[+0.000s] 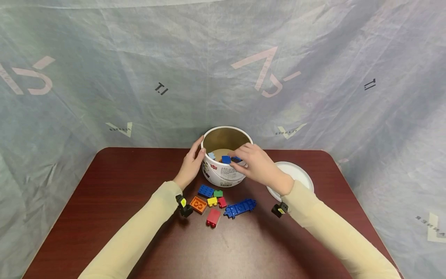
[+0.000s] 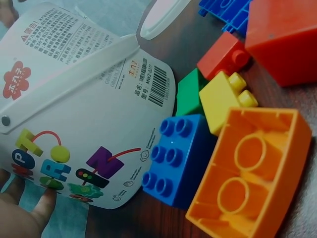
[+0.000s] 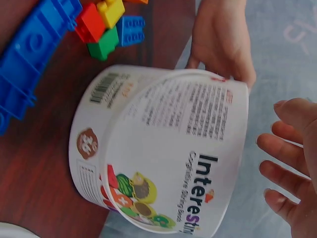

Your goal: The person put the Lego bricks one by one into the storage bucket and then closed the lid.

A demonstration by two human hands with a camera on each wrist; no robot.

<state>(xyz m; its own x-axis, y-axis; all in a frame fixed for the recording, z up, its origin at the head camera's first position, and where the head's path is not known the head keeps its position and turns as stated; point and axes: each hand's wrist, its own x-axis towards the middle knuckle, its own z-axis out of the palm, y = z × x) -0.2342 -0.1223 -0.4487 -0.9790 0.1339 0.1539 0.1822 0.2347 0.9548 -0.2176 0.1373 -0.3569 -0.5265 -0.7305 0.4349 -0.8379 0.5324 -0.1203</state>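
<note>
A white bucket (image 1: 223, 178) with printed sides stands upright at the table's back. My left hand (image 1: 189, 166) lies against its left side with extended fingers; in the left wrist view its fingertips (image 2: 45, 202) touch the wall. Over the bucket's opening is my right hand (image 1: 256, 164), fingers slightly bent and spread. In the right wrist view that hand (image 3: 292, 158) shows nothing between its fingers. A blue block (image 1: 226, 159) and a light blue block (image 1: 211, 155) appear inside the bucket; the bottom is partly hidden.
Before the bucket lie a blue block (image 1: 206, 190), a green block (image 1: 218, 193), a yellow block (image 1: 212, 201), an orange block (image 1: 198, 205), a small red block (image 1: 222, 202), a larger red block (image 1: 213, 217) and a long blue base piece (image 1: 240, 208). A white lid (image 1: 296, 174) lies right.
</note>
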